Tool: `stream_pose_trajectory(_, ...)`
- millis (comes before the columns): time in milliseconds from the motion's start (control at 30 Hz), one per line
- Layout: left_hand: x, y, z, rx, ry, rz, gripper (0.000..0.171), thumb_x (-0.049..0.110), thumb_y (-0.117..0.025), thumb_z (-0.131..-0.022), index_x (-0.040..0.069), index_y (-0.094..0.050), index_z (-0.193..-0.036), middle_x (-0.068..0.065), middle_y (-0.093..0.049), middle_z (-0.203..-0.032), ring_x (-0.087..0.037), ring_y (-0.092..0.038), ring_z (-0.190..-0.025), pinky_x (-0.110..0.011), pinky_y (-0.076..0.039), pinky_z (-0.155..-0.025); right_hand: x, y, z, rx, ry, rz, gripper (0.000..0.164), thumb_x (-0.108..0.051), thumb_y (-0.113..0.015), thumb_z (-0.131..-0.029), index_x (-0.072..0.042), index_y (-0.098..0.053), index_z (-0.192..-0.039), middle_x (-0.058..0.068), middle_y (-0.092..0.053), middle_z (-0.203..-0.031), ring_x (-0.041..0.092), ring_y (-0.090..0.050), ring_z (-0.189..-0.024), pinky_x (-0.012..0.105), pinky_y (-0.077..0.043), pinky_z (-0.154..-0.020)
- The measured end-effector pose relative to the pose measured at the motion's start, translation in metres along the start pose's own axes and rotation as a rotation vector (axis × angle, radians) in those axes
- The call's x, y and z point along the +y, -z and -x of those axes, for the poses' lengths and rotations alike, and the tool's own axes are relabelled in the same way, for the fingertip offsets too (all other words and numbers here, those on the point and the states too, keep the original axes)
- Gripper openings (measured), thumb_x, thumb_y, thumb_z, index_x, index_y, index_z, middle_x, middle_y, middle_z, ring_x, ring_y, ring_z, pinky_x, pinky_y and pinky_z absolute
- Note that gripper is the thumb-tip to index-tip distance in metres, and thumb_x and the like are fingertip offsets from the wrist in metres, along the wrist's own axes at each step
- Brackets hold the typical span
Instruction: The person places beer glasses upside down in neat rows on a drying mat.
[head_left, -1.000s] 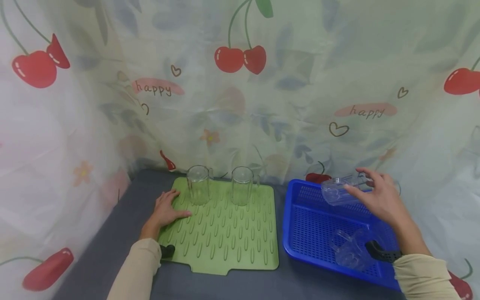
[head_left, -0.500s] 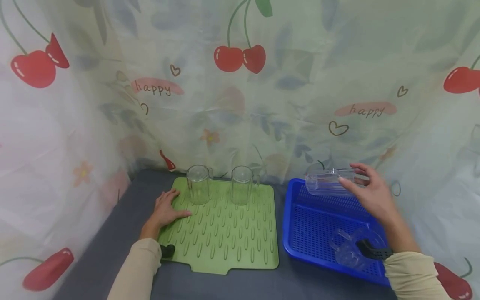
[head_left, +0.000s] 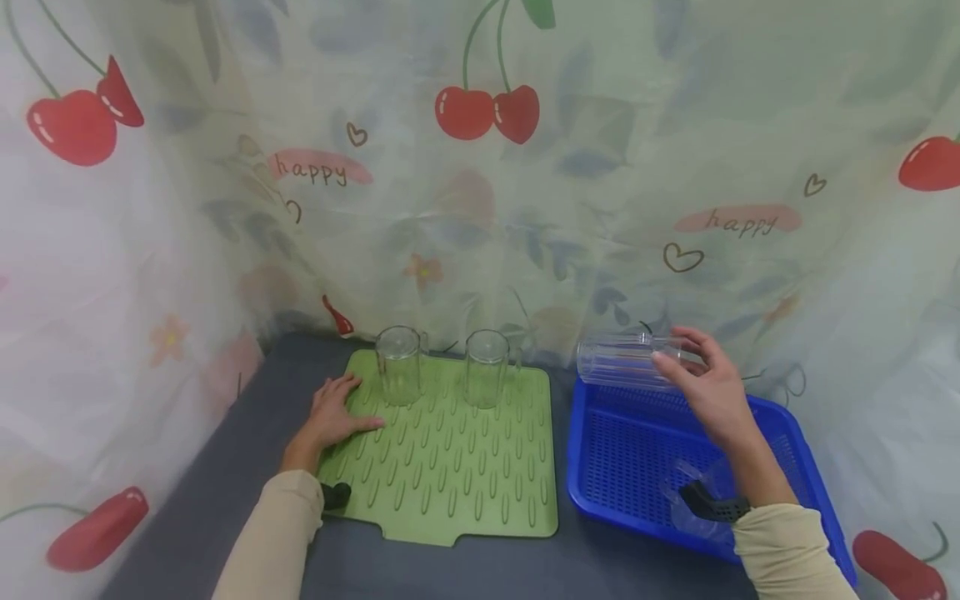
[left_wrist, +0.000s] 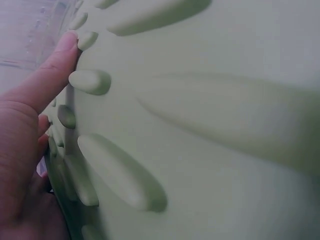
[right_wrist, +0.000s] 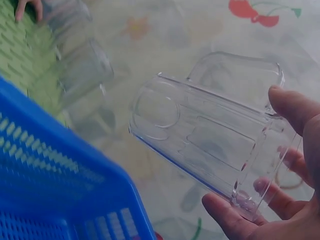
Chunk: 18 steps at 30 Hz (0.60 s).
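Note:
A clear handled mug (head_left: 621,361) lies on its side in the air over the back left rim of the blue basket (head_left: 600,467). My right hand (head_left: 708,387) grips it round one end, with the thumb by the handle (right_wrist: 235,57) in the right wrist view. On the left edge of the green ridged mat (head_left: 465,479) rests my left hand (head_left: 333,417), thumb stretched over the surface. Two more clear mugs, a left one (head_left: 400,367) and a right one (head_left: 486,371), stand at the mat's back.
Inside the basket lies more clear glassware (head_left: 686,508), partly hidden by the black strap (head_left: 712,502) on my right wrist. A grey cloth (head_left: 247,467) covers the table. Behind it hangs a cherry-printed curtain (head_left: 562,208).
My right hand has carried the mug left and a little up, from over the basket's middle to its back left rim. The left hand stays on the mat.

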<state>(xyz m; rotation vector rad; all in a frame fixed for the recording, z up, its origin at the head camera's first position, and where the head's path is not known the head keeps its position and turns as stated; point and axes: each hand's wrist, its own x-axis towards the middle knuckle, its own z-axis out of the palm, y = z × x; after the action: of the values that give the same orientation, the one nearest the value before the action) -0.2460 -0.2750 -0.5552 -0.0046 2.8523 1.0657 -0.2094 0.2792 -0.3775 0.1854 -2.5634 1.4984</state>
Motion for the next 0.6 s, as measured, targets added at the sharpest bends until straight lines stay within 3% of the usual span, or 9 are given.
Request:
stream_pose_trajectory(100, 0.000, 0.000, 0.000, 0.000, -0.005, -0.006, 0.104, 0.049, -0.084, -0.082, 0.004, -0.031, -0.160, -0.021, -0.018, -0.169, -0.051, 0.001, -0.156, -0.074, -0.011, -0.121, -0.002, -0.011, -0.001, -0.005, 0.000, -0.071, 0.053, -0.031, -0.064, -0.102, -0.023, -0.045, -0.150, -0.008, -0.048, -0.137, -0.013, -0.057, -0.108, 0.009, -0.054, -0.083)
stream_pose_trajectory(200, -0.002, -0.001, -0.001, -0.004, -0.006, -0.017, 0.104, 0.050, -0.083, -0.083, 0.004, -0.031, -0.160, -0.021, -0.017, -0.170, -0.051, 0.001, -0.156, -0.073, -0.011, -0.121, -0.006, -0.022, -0.002, -0.011, -0.002, -0.156, 0.051, -0.028, -0.066, -0.101, -0.022, -0.048, -0.147, -0.017, -0.049, -0.128, -0.010, -0.062, -0.106, 0.011, -0.056, -0.084)
stream_pose_trajectory(467, -0.006, -0.003, -0.004, -0.001, -0.019, -0.019, 0.106, 0.053, -0.083, -0.081, 0.005, -0.031, -0.160, -0.021, -0.017, -0.170, -0.052, 0.001, -0.156, -0.073, -0.011, -0.121, -0.012, -0.047, -0.002, -0.032, -0.006, -0.243, 0.048, -0.024, -0.069, -0.099, -0.020, -0.051, -0.143, -0.013, -0.057, -0.123, -0.005, -0.065, -0.104, 0.015, -0.057, -0.082)
stream_pose_trajectory(600, -0.008, -0.003, -0.005, 0.004, -0.025, -0.023, 0.106, 0.054, -0.082, -0.081, 0.005, -0.031, -0.160, -0.021, -0.018, -0.169, -0.052, 0.000, -0.155, -0.074, -0.011, -0.121, -0.014, -0.056, -0.002, -0.075, -0.057, -0.314, 0.048, -0.025, -0.067, -0.101, -0.021, -0.049, -0.145, -0.009, -0.055, -0.127, -0.003, -0.064, -0.108, 0.015, -0.055, -0.086)
